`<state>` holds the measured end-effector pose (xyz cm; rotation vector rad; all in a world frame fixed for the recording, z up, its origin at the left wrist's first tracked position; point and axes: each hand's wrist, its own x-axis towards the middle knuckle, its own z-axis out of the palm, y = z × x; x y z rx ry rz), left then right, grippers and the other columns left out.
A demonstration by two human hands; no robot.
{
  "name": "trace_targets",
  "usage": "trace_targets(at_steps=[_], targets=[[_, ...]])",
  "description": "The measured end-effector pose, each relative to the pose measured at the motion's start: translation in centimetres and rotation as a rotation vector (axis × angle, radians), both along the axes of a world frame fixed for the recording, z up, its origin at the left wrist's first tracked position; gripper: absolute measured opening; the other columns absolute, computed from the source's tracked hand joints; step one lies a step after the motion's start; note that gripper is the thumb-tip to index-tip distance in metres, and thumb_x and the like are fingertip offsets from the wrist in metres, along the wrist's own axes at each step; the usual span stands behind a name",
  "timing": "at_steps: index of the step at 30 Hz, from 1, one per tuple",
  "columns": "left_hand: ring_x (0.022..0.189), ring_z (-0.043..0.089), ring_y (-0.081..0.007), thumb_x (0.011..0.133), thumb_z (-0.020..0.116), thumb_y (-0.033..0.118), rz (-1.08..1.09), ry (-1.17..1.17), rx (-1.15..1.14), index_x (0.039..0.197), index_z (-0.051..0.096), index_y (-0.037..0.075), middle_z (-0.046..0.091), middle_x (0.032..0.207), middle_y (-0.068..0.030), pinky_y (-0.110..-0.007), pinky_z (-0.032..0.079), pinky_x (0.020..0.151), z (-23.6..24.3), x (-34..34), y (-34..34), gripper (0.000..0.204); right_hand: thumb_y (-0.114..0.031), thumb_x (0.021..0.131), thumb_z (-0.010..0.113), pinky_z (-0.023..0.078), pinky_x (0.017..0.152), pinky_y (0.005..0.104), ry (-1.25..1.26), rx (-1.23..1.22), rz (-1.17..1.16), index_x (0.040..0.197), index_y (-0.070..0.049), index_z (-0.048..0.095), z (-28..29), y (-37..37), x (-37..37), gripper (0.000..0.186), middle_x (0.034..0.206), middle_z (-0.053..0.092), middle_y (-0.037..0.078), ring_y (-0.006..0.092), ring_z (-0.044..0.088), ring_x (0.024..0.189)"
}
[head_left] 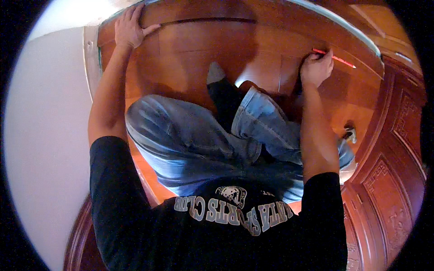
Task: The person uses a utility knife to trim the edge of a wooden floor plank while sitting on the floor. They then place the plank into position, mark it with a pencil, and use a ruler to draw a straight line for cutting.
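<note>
At the far left, my left hand (129,30) presses on a reddish-brown wooden board (199,10) with its fingers stretched and the thumb held apart. A dark line runs along that board's near edge, starting at the thumb. Off to the far right, my right hand (315,70) is closed round a slim red pencil (344,61). The pencil's pale tip points right and slightly toward me, just above the wooden floor (194,61). My right fingers are partly hidden by the back of the hand.
I sit cross-legged in jeans (181,122), a dark sock (219,88) in front. A metal tool head, perhaps a hammer (350,134), lies by my right knee. A white wall (49,117) stands at left, a carved wooden door (384,180) at right. A pale curved edge (337,20) bounds the far side.
</note>
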<state>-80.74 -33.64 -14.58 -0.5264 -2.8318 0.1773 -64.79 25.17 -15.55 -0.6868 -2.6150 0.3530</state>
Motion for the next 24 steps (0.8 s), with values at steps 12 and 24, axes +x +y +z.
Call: trace_targets(at_steps=[12, 24], targets=[[0.141, 0.056, -0.0347, 0.08, 0.072, 0.082, -0.079, 0.011, 0.071, 0.155, 0.055, 0.017, 0.058, 0.153, -0.0123, -0.052, 0.046, 0.113, 0.0, -0.1, 0.3, 0.1, -0.018, 0.095, 0.061, 0.045, 0.114, 0.0539, -0.028, 0.042, -0.056, 0.152, -0.002, 0.051, -0.3, 0.3, 0.4, 0.061, 0.14, 0.062, 0.03, 0.0484, 0.057, 0.133], [0.154, 0.036, -0.0403, 0.079, 0.068, 0.088, 0.125, -0.306, 0.051, 0.161, 0.045, 0.008, 0.044, 0.164, -0.0195, -0.054, 0.027, 0.127, 4.9, 1.5, 2.9, 0.118, -0.016, 0.092, 0.063, 0.049, 0.11, 0.0548, 0.086, 0.106, 0.067, 0.144, 0.004, 0.057, -0.6, 1.0, 0.0, 0.056, 0.135, 0.067, 0.03, 0.0518, 0.061, 0.126]])
